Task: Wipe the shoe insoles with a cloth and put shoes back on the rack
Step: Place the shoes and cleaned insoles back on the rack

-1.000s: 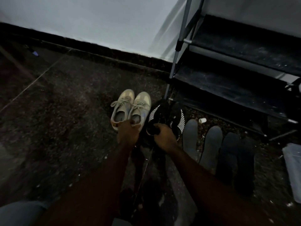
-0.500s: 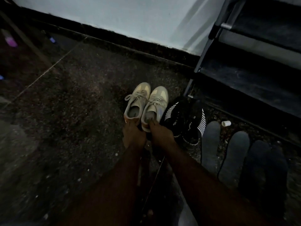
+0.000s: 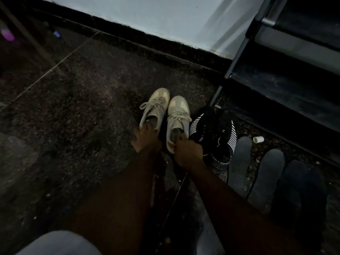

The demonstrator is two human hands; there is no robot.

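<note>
My left hand [image 3: 145,138] sits on the heel of the left beige sneaker [image 3: 153,111], fingers curled over the heel collar; my right hand [image 3: 187,150] grips the heel of the right beige sneaker [image 3: 177,117], thumb dipped into the opening; the two hands are apart, one shoe each, close side by side. Both forearms reach forward nearly straight, wrists low to the floor [image 3: 82,116]. The light is dim, so I cannot tell whether the right fingertips pinch anything inside the shoe.

The relation that matters: both sneakers lie directly ahead of the hands, heels toward me, toes away toward the wall [image 3: 147,15]; their long axes run parallel, the pair touching or nearly so. Just to the right of my right hand, the black shoes [image 3: 211,131] with white stripes lie against each other. Further right and a little nearer me, four insoles [image 3: 239,162] rest flat on the floor in a row, long axes in line with the sneakers. The rack [image 3: 276,85] stands beyond and to the right of everything; my right hand is the nearer one to it. A small white cap [image 3: 258,139] lies between the insoles and the rack's foot.

I judge the next move to be a lift and a swing rightward, over the black shoes.
</note>
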